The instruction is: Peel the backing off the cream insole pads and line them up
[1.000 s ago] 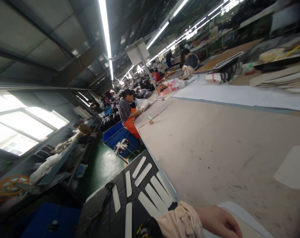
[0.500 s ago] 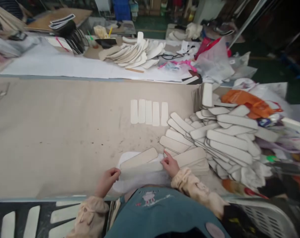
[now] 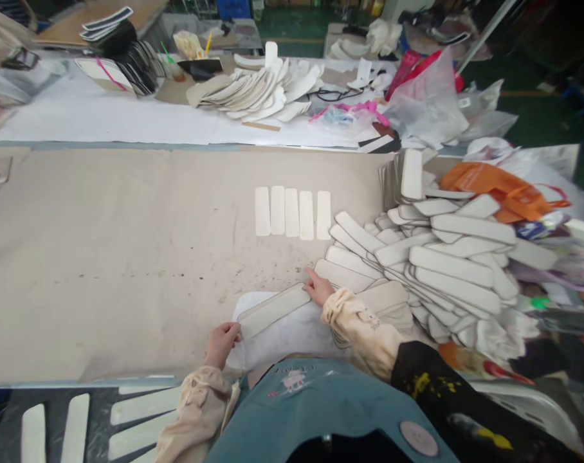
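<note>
A long cream strip [image 3: 273,310] with rounded ends lies aslant on a white pad [image 3: 292,334] at the near edge of the tan table [image 3: 103,257]. My left hand [image 3: 222,342] pinches the strip's near-left end, fingers curled. My right hand [image 3: 318,289] grips its far-right end with fingers closed. Right of my hands spreads a large heap of similar pale strips [image 3: 441,263]. Several strips [image 3: 292,213] lie side by side in a neat row farther out on the table.
A stack of white insole-shaped pieces [image 3: 258,90] sits at the far side, with plastic bags [image 3: 427,103] and an orange bag [image 3: 499,186] at right. More strips rest on a dark tray [image 3: 80,418] below the table's near edge at left.
The view swung from the factory hall down to the table. Since half a second ago, both hands have shifted the strip outward; the right hand moved up and left along it.
</note>
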{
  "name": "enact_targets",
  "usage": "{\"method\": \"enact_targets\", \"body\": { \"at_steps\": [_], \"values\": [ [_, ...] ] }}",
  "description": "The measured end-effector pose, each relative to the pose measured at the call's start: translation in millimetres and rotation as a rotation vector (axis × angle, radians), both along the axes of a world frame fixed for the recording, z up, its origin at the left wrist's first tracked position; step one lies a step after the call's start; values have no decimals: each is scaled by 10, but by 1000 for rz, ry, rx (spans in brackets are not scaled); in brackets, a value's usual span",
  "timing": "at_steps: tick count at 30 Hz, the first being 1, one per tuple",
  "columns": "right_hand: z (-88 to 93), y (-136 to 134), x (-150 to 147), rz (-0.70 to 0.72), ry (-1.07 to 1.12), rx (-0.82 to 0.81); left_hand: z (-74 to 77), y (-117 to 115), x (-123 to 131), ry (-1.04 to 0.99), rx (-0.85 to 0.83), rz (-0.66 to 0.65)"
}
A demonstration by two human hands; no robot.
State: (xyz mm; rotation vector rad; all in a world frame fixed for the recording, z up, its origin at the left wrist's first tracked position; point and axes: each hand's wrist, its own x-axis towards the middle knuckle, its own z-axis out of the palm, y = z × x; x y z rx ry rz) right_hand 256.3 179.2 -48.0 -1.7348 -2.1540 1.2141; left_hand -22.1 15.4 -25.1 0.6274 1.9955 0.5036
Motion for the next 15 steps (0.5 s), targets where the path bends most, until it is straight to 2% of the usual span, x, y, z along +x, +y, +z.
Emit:
{"method": "enact_targets", "body": {
  "at_steps": [9,15],
  "values": [
    [-86,121,-63,44,-107,-59,-189,21,-13,67,-69,1],
    [-113,86,-69,58,-144,-33,-275,38,-62,119,-104,-75]
  ]
}}
